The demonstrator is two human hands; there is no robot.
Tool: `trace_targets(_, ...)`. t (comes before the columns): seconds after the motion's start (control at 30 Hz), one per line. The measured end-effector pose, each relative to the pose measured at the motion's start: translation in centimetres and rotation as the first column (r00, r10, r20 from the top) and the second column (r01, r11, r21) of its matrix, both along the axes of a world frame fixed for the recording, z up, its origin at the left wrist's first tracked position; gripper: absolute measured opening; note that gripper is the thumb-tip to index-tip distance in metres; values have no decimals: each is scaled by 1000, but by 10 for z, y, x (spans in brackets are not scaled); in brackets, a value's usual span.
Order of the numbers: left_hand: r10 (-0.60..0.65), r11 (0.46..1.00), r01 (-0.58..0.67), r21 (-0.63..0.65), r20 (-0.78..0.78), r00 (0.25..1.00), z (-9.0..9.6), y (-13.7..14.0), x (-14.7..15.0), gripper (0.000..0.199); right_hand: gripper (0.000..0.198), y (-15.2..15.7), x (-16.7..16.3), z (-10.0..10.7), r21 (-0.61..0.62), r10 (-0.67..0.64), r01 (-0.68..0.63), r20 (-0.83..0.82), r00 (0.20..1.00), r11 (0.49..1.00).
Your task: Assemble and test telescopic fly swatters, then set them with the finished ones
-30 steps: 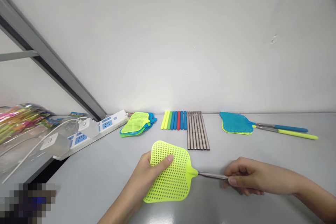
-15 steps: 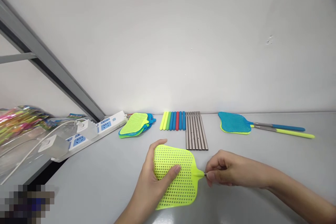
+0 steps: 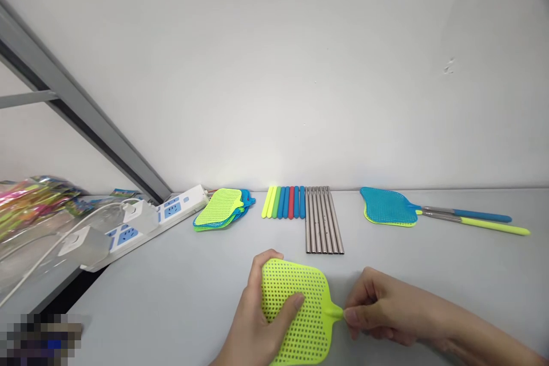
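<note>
My left hand [image 3: 268, 311] grips a yellow-green fly swatter head [image 3: 315, 303], with the thumb across its perforated face and the fingers behind. The head's narrow neck points right. My right hand [image 3: 381, 309] is closed at the end of that neck, thumb and forefinger pinching there. A thin metal tube showed in this grip a moment ago; the fingers now hide it. Beyond the hands lie several steel telescopic tubes [image 3: 323, 223] side by side. Left of them is a row of coloured handle sleeves [image 3: 281, 203] in yellow, green, blue and red.
A pile of swatter heads [image 3: 221, 209] lies at back left, beside a white power strip [image 3: 148, 226] with plugged-in adapters and cables. Two whole fly swatters [image 3: 386, 206], blue and yellow, lie at back right. A plastic bag of colourful items [image 3: 38, 211] sits far left.
Both hands and the swatter head now appear lower and slightly to the right. The metal bit between neck and right fingertips has gone from sight, with the fingertips now against the neck.
</note>
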State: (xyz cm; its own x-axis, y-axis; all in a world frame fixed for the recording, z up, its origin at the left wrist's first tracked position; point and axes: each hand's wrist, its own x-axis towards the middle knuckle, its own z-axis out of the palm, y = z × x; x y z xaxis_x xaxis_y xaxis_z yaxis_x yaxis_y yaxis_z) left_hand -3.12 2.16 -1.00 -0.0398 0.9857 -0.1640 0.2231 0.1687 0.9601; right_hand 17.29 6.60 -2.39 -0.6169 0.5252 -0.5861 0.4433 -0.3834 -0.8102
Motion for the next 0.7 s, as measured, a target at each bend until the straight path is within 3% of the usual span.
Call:
trace_targets(0.23, 18, 998, -16, 57, -31, 999, -3, -3, -1, 42, 21, -1, -1, -5, -53, -14, 13, -28, 1000, 998)
trace_targets(0.37, 30, 999, -31, 31, 29, 999, -1, -3, 1, 46, 21, 0, 1, -1, -62, 3, -6, -45, 999, 998)
trace_targets(0.7, 70, 998, -70, -4, 77, 995, 19, 1, 4, 48, 24, 3, 4, 20, -44, 42, -45, -57, 998, 998)
